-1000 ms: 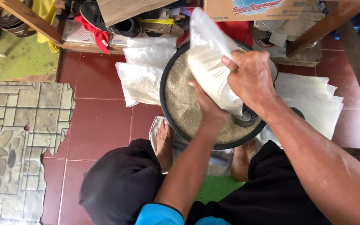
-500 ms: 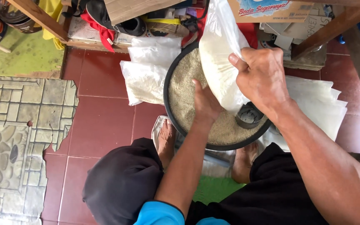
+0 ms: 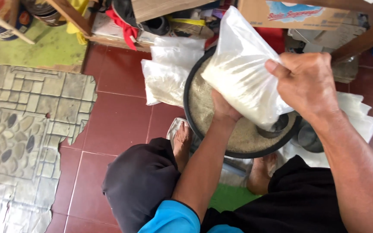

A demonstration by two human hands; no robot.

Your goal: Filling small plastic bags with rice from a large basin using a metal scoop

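A clear plastic bag point(image 3: 242, 73) part-filled with white grain is held tilted over a round black basin point(image 3: 189, 113) of the same grain. My right hand point(image 3: 307, 84) grips the bag's lower end from the right. Under the bag, my left hand point(image 3: 223, 108) supports it from below, fingers hidden behind the plastic. A small dark scoop point(image 3: 277, 127) lies in the grain just below the bag. The basin sits between my bare feet point(image 3: 181, 140).
Filled plastic bags point(image 3: 169, 71) lie on the red tile floor left of the basin, and a stack of flat plastic bags point(image 3: 359, 114) lies to the right. Wooden table legs, a cardboard box point(image 3: 298, 13) and clutter stand behind. A patterned mat point(image 3: 26, 129) covers the floor at left.
Both hands have lifted the bag and tipped it further upright over the basin; the view has drifted slightly.
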